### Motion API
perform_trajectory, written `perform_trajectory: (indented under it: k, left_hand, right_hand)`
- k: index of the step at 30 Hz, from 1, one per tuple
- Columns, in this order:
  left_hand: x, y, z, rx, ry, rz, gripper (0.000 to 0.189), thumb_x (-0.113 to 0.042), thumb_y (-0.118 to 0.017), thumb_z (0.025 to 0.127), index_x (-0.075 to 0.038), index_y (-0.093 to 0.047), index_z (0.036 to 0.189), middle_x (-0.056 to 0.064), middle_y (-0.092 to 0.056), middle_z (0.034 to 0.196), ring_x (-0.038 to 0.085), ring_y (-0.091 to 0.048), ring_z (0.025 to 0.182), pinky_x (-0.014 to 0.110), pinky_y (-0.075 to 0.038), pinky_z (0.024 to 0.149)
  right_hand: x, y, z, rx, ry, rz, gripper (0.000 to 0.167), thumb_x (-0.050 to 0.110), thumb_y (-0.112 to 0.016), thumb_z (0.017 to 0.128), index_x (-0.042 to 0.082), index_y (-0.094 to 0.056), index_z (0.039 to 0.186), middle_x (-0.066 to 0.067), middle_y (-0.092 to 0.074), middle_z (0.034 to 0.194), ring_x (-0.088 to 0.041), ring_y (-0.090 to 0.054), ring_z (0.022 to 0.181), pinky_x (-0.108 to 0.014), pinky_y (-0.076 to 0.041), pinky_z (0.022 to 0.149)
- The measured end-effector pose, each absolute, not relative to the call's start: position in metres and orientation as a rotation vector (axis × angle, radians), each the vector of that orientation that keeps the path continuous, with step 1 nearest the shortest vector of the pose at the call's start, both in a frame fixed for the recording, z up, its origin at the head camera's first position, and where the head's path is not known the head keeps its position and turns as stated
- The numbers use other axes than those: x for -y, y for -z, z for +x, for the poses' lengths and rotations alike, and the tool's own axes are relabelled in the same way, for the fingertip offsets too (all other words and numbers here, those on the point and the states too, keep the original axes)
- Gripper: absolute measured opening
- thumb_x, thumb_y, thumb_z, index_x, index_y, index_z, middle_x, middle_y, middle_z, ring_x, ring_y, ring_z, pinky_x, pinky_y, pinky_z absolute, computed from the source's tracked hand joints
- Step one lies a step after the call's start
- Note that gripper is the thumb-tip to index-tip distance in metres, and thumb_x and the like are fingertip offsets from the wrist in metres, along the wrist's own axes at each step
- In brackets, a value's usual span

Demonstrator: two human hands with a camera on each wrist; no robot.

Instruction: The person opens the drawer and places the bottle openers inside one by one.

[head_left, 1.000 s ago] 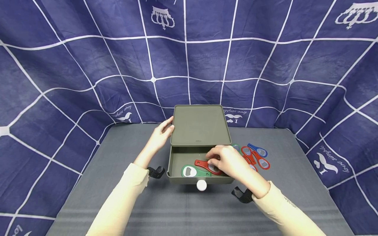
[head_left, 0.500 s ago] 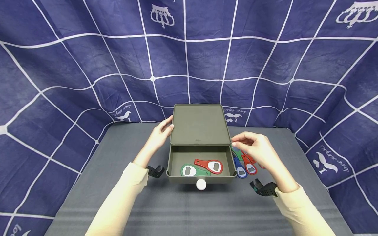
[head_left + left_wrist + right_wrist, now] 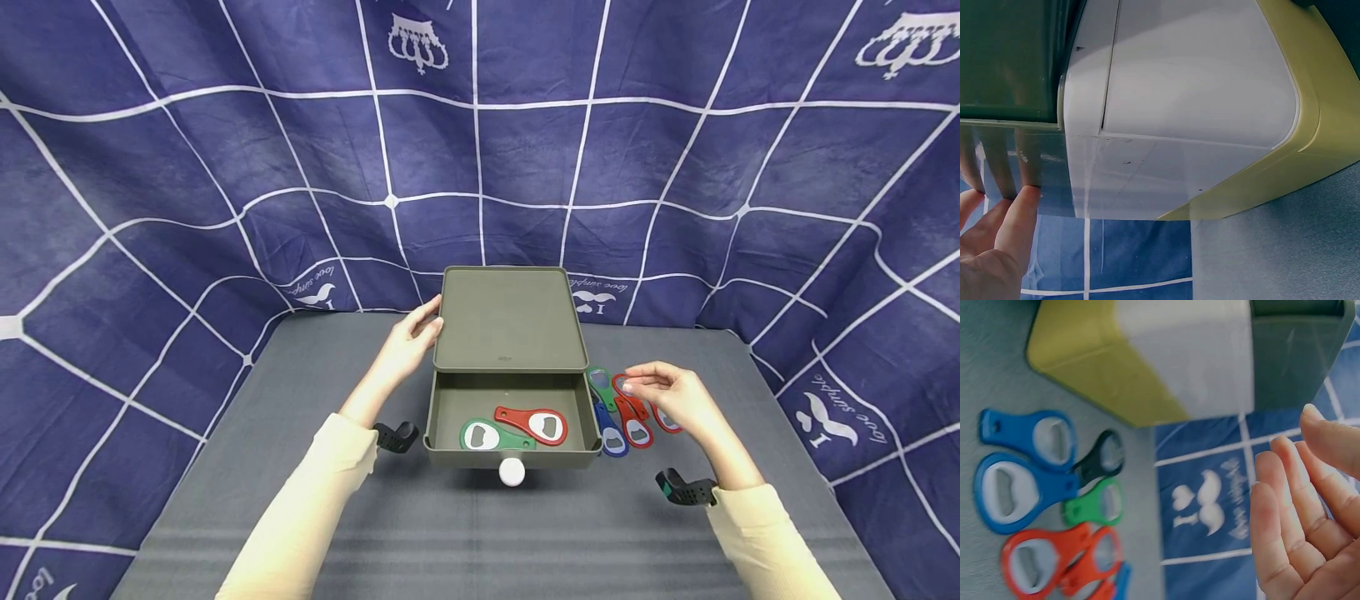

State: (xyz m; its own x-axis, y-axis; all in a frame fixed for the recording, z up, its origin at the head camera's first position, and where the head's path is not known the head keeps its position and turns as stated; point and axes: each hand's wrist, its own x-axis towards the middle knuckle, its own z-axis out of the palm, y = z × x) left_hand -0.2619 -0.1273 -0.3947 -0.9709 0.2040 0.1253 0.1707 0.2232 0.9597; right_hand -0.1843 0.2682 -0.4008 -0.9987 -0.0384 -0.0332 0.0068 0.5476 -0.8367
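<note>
My left hand (image 3: pixel 401 346) rests its fingertips on the left side of a grey-green drawer box (image 3: pixel 512 317), fingers fairly straight. The box's drawer (image 3: pixel 456 396) is pulled out towards me. Inside lie a green bottle opener (image 3: pixel 478 434) and a red bottle opener (image 3: pixel 546 426), overlapping. To the right of the box, my right hand (image 3: pixel 672 398) hovers above a loose pile of bottle openers, with nothing between thumb and fingers. A blue bottle opener (image 3: pixel 1007 492), a bright green bottle opener (image 3: pixel 1110 501) and a red-orange bottle opener (image 3: pixel 1029 562) show in the right wrist view.
A white round knob (image 3: pixel 512 472) sticks out from the drawer front. The grey cloth-covered table (image 3: pixel 465 542) ends at a blue curtain (image 3: pixel 517 158) with white lines behind the box. In the left wrist view the box side shows a pale panel (image 3: pixel 1197 69).
My right hand has come out of the drawer and moved right, over the pile of bottle openers. The red bottle opener it was touching lies in the drawer. My left hand has stayed put.
</note>
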Motion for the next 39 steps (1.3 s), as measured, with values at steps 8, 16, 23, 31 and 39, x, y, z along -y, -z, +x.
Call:
perform_trajectory:
  k: [8,16,23,31,39]
  left_hand:
    - [0.128,0.395,-0.262,-2.433,-1.913,0.395,0.05,-0.011,-0.045,0.105,-0.003,-0.034,0.152,0.018,-0.034,0.157,0.038,-0.044,0.137,0.05,-0.042,0.111]
    - [0.128,0.395,-0.261,-2.432,-1.925,0.392,0.049,-0.011,-0.045,0.105,-0.003,-0.035,0.152,0.018,-0.034,0.157,0.037,-0.045,0.137,0.049,-0.042,0.111]
    - [0.127,0.396,-0.261,-2.443,-1.918,0.393,0.049,-0.011,-0.045,0.105,-0.002,-0.034,0.152,0.018,-0.034,0.157,0.038,-0.045,0.136,0.05,-0.042,0.111]
    - [0.127,0.396,-0.261,-2.419,-1.935,0.393,0.049,-0.011,-0.045,0.105,-0.004,-0.034,0.152,0.017,-0.034,0.158,0.037,-0.045,0.137,0.049,-0.042,0.111]
    - [0.127,0.396,-0.261,-2.435,-1.92,0.381,0.049,-0.013,-0.046,0.105,-0.005,-0.035,0.152,0.016,-0.035,0.158,0.036,-0.045,0.137,0.049,-0.043,0.111]
  right_hand:
    - [-0.294,0.446,-0.189,-2.588,1.583,0.132,0.048,0.021,-0.07,0.092,-0.009,-0.058,0.127,0.0,-0.075,0.095,-0.001,-0.067,0.077,-0.022,-0.056,0.071]
    - [-0.306,0.487,-0.187,-2.559,1.612,0.283,0.049,0.016,-0.07,0.092,-0.016,-0.055,0.126,0.001,-0.075,0.094,0.004,-0.065,0.077,-0.018,-0.057,0.071]
    - [-0.305,0.509,-0.181,-2.807,1.304,0.384,0.043,0.026,-0.076,0.086,-0.006,-0.068,0.113,-0.017,-0.075,0.102,0.002,-0.061,0.078,-0.02,-0.048,0.068]
    - [-0.297,0.515,-0.18,-2.938,1.143,0.396,0.039,0.026,-0.08,0.082,-0.005,-0.071,0.104,-0.019,-0.075,0.094,-0.02,-0.072,0.084,-0.034,-0.05,0.071]
    - [-0.288,0.521,-0.181,-3.024,1.11,0.406,0.035,0.021,-0.081,0.079,-0.006,-0.069,0.099,-0.021,-0.074,0.092,-0.031,-0.068,0.082,-0.035,-0.049,0.067]
